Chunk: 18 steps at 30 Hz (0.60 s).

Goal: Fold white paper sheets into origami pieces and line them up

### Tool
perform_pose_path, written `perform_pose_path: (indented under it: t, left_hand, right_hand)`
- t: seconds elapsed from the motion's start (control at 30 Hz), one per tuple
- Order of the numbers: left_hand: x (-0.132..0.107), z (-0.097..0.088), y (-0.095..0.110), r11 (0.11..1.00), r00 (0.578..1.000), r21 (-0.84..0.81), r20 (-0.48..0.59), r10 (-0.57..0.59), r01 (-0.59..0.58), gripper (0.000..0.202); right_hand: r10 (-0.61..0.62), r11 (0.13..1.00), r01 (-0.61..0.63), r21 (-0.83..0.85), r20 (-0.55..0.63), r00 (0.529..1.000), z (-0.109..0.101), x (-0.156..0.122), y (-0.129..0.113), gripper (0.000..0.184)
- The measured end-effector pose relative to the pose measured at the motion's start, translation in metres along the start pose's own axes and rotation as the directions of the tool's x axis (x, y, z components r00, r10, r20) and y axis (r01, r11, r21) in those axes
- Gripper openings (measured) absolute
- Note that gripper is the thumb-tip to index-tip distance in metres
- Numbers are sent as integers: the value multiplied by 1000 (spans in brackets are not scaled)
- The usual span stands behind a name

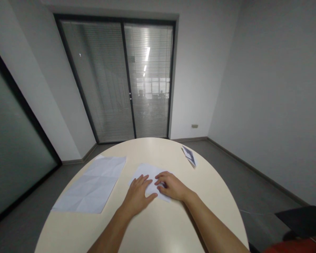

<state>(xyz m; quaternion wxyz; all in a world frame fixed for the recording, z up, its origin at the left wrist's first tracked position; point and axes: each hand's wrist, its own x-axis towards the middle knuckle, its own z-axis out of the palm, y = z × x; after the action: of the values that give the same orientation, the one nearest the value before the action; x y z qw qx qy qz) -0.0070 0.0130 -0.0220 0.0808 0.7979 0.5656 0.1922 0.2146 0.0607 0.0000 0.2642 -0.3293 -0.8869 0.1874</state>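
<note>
A small sheet of white paper (148, 169) lies on the round table under both of my hands, partly covered by them. My left hand (137, 194) rests flat on its left side, fingers spread and thumb stretched to the right. On the right side of the same sheet is my right hand (173, 186), its fingers bent and apart from the thumb, fingertips touching the paper. A larger creased sheet of white paper (94, 184) is spread out to the left of my hands. Toward the far right edge sits a folded piece of paper (189, 155), partly raised off the tabletop.
The round cream table (158, 225) curves away toward a glass door with blinds (147, 88). Bare walls stand left and right. At the lower right are a dark flat object (302, 219) and something red (289, 246), beside the table.
</note>
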Motion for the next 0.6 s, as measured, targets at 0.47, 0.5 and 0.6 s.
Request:
perform_pose_path:
  t: [0.47,0.5,0.6]
  left_hand:
    - [1,-3,3,995,998,79,25,-63,61,46]
    - [1,-2,3,995,997,81,25,-67,65,46]
    - [2,-1,2,991,996,98,8,-91,90,46]
  right_hand:
    - [2,996,-8,85,75,997,2,-2,4,39]
    - [7,996,-16,87,95,995,1,-3,5,44]
    - [33,995,-48,87,170,985,-2,-4,7,59]
